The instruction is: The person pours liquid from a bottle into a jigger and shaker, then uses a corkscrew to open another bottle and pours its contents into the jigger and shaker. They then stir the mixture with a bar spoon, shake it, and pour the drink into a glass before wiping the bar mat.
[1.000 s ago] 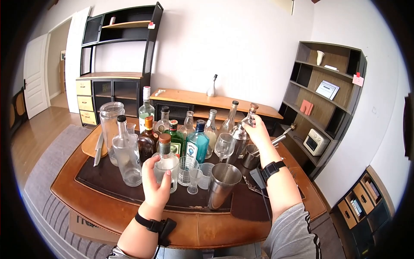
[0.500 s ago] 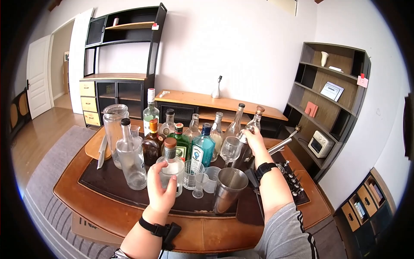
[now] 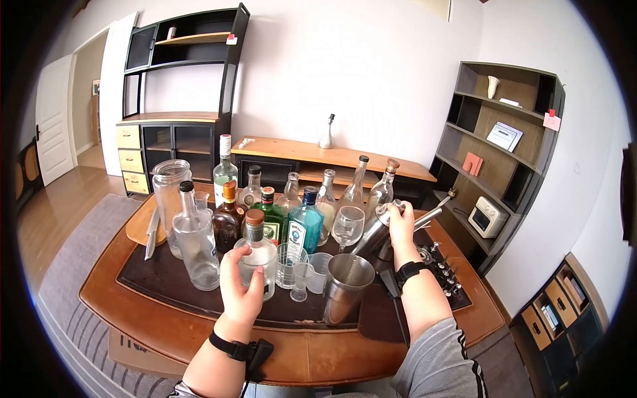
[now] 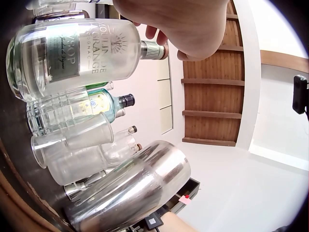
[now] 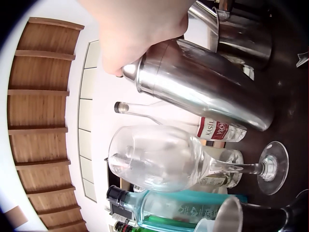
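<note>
My right hand (image 3: 401, 232) grips a steel cocktail shaker (image 3: 373, 240) by its capped top. The shaker leans, its top toward the right, behind the stemmed wine glass (image 3: 348, 227). In the right wrist view, fingers wrap the lid end of the shaker (image 5: 203, 87). My left hand (image 3: 240, 288) is held, thumb and fingers apart, in front of a clear cognac bottle (image 4: 67, 58) with a brown stopper. In the left wrist view that bottle stands beside the hand (image 4: 178, 24), outside its fingers. An open steel shaker tin (image 3: 346, 292) stands between both arms.
Several bottles crowd the table's middle, among them a blue one (image 3: 305, 222) and a green one (image 3: 268, 215). Small glasses and a jigger-shaped cup (image 3: 300, 282) stand before them. A knife (image 3: 152, 233) lies at left; bar tools (image 3: 443, 268) stand at right beside a metal cup.
My right hand has come down and nearer with its hold on the shaker's top, and the shaker has gone from upright to leaning right. The left hand has barely moved.
</note>
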Tool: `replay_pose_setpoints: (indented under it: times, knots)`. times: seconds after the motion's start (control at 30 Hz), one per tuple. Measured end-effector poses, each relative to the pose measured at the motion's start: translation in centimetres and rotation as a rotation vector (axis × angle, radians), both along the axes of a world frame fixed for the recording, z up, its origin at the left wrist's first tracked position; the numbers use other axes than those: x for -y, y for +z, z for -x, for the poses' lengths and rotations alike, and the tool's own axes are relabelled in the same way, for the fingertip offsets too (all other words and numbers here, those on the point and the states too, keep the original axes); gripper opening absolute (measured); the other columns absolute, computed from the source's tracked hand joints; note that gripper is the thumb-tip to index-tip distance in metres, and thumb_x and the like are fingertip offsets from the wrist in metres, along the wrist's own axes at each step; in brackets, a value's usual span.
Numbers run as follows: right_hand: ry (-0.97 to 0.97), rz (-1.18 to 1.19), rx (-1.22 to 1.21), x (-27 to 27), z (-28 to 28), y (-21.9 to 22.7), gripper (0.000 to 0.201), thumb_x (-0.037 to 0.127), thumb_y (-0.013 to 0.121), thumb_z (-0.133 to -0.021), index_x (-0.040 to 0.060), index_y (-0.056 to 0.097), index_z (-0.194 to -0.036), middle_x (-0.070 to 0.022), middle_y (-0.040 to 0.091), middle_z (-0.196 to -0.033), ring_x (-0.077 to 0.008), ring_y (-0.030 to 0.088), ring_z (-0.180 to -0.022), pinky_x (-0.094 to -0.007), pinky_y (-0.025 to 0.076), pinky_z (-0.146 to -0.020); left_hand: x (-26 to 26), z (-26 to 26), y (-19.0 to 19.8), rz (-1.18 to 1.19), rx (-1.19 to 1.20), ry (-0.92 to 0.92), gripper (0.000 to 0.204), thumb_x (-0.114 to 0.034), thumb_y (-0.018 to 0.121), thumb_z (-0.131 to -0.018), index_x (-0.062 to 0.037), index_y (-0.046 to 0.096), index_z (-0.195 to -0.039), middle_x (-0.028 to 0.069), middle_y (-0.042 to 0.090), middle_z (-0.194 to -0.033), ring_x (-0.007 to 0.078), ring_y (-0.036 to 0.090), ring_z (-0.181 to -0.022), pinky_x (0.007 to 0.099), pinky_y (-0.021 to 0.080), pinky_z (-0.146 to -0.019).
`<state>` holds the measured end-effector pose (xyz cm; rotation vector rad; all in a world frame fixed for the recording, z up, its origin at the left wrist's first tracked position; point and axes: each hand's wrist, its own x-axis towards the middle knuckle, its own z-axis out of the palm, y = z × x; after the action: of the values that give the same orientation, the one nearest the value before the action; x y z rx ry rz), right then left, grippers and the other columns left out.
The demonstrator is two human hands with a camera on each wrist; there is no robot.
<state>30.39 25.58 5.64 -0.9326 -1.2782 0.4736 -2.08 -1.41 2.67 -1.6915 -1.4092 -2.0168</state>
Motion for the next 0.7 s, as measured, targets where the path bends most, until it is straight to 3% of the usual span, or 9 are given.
replay_pose_setpoints:
  times: [0.13,0.27,0.4,0.5,0.57,0.63,0.7]
  knots:
    - [-0.003,-0.057,-0.207,1.3,-1.0,-0.5,0.022,0.013,0.066,-0.087,0.0012,0.056,-0.103,-0.0037,0.060,-0.091,-0.0123,0.056,-0.082,-0.0268,0.047,-0.074,0.1,0.0,0.1,0.015,0.023,-0.015,0.045,0.006,0.064,-0.076,-0.0014,0.053,-0.119,0.0138,0.058,-0.109,0.0301,0.056,-0.104,0.0387,0.043,-0.095]
    - [0.004,-0.010,-0.258,2.6,-2.7,0.3,0.022,0.013,0.066,-0.087,0.0017,0.056,-0.103,-0.0029,0.059,-0.089,-0.0119,0.055,-0.081,-0.0265,0.046,-0.076,0.1,-0.1,0.1,0.034,0.033,-0.007,0.043,0.006,0.063,-0.076,-0.0013,0.053,-0.118,0.0132,0.058,-0.109,0.0293,0.056,-0.105,0.0379,0.042,-0.095]
    - [0.055,0.012,-0.309,6.5,-4.1,2.3,0.021,0.014,0.065,-0.087,0.0073,0.055,-0.104,-0.0012,0.059,-0.086,-0.0083,0.055,-0.066,-0.0225,0.041,-0.049,0.2,0.0,0.1,0.040,0.052,-0.012,0.042,0.006,0.062,-0.077,-0.0016,0.054,-0.117,0.0121,0.057,-0.110,0.0271,0.055,-0.105,0.0368,0.042,-0.096]
    - [0.091,-0.066,-0.348,10.2,-5.8,3.7,0.019,0.013,0.062,-0.089,0.0083,0.054,-0.106,-0.0022,0.059,-0.088,-0.0096,0.055,-0.062,-0.0228,0.043,-0.047,0.3,0.1,0.1,0.045,0.112,-0.042,0.042,0.005,0.061,-0.077,-0.0018,0.054,-0.118,0.0107,0.057,-0.112,0.0241,0.053,-0.105,0.0343,0.040,-0.096]
    - [0.115,-0.050,-0.356,13.7,-7.4,4.7,0.017,0.010,0.058,-0.089,0.0085,0.054,-0.105,-0.0037,0.060,-0.090,-0.0105,0.058,-0.069,-0.0234,0.047,-0.054,0.7,0.1,0.3,0.056,0.156,-0.058,0.042,0.005,0.061,-0.078,-0.0019,0.054,-0.119,0.0098,0.056,-0.113,0.0223,0.052,-0.106,0.0323,0.039,-0.097]
    - [0.184,-0.109,-0.383,16.6,-8.7,5.5,0.024,0.010,0.052,-0.090,0.0044,0.052,-0.113,-0.0090,0.062,-0.097,-0.0190,0.065,-0.085,-0.0320,0.056,-0.072,1.1,0.0,0.4,0.026,0.220,-0.135,0.044,0.006,0.058,-0.078,-0.0016,0.053,-0.121,0.0093,0.056,-0.115,0.0202,0.050,-0.107,0.0316,0.037,-0.098]
    - [0.268,-0.109,-0.332,20.0,-9.5,6.5,0.028,0.011,0.050,-0.089,0.0030,0.049,-0.116,-0.0120,0.061,-0.101,-0.0234,0.066,-0.092,-0.0380,0.057,-0.078,1.8,-0.9,1.0,-0.045,0.318,-0.256,0.044,0.007,0.057,-0.078,-0.0011,0.052,-0.121,0.0096,0.056,-0.116,0.0201,0.050,-0.108,0.0329,0.037,-0.099]
